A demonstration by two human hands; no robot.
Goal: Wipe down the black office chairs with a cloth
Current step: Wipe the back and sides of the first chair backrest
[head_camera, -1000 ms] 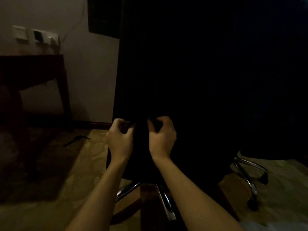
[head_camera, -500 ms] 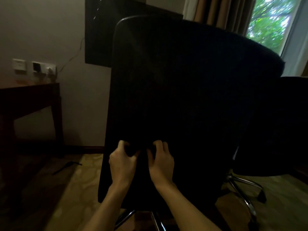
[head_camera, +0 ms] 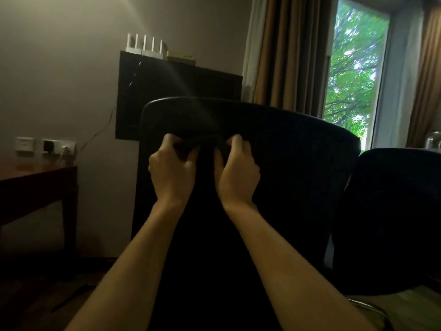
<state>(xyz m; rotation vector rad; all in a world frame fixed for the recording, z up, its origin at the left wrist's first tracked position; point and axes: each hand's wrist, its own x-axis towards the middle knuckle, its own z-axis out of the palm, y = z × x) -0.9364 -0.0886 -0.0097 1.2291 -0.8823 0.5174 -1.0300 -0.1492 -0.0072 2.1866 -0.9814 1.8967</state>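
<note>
Both hands pressed a dark cloth [head_camera: 207, 144] against the upper back of the near black chair [head_camera: 286, 163]: the left hand [head_camera: 173, 172] and right hand [head_camera: 236, 174] each clenched round a bunched end. The cloth looked soft and light — best held by its ends. The chair probably rolls, so press gently.

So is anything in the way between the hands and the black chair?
Nothing visible. Both hands, left and right, are already on the chair back, near its top, holding a dark cloth bunched between them against it.
</note>
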